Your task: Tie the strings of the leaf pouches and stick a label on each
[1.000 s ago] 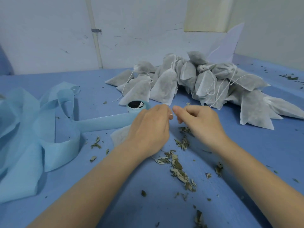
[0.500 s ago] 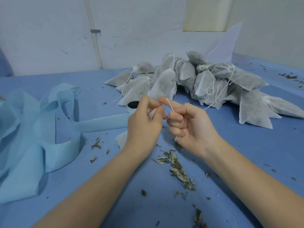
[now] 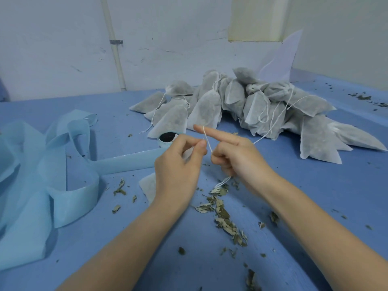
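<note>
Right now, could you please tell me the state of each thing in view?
left hand: pinching the pouch's neck
right hand: forefinger out, string looped over it
string: mid-tie, not knotted
pouch: on table, under left hand
pouch pile: heaped behind
tape roll: strip unrolled

Two bare forearms, left grip (image 3: 178, 164) and right grip (image 3: 237, 156), no sleeves, rings or watch

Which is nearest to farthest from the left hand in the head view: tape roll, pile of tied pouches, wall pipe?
From the left hand:
1. Tape roll, just beyond the hand's knuckles on the blue table.
2. Pile of tied pouches, farther back and to the right.
3. Wall pipe, upright on the back wall, behind the table's far edge.
</note>
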Demonstrator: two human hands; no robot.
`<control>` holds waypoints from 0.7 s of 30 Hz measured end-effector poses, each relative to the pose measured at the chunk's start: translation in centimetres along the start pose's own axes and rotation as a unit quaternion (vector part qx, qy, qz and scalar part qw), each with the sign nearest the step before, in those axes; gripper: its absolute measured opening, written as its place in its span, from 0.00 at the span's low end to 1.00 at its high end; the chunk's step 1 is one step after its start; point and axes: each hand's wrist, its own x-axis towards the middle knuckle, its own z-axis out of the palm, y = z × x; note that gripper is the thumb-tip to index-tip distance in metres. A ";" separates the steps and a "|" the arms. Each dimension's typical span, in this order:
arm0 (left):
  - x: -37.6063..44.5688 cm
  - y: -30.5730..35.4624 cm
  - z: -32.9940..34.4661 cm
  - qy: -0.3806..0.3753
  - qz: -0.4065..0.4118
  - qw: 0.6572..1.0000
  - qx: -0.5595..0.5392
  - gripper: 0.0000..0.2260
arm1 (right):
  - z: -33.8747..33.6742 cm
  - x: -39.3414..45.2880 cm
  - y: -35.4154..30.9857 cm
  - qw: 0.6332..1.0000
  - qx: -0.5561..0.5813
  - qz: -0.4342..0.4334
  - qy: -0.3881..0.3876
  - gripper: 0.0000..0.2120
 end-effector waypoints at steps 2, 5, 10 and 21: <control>0.0 0.1 0.0 0.003 0.004 1.000 -0.002 0.05 | 0.2 -0.2 0.1 0.999 -0.045 -0.008 0.001 0.28; -0.1 0.0 0.0 0.010 -0.001 1.000 0.009 0.06 | 0.6 -0.3 0.4 0.998 -0.065 -0.009 -0.004 0.28; 0.3 0.0 -0.1 0.021 -0.031 0.999 0.030 0.07 | 1.7 -0.8 0.5 0.985 -0.156 -0.062 0.040 0.21; 1.0 -0.1 0.0 0.030 -0.112 0.991 -0.069 0.09 | 2.6 -0.9 1.3 0.926 -0.251 -0.154 0.235 0.18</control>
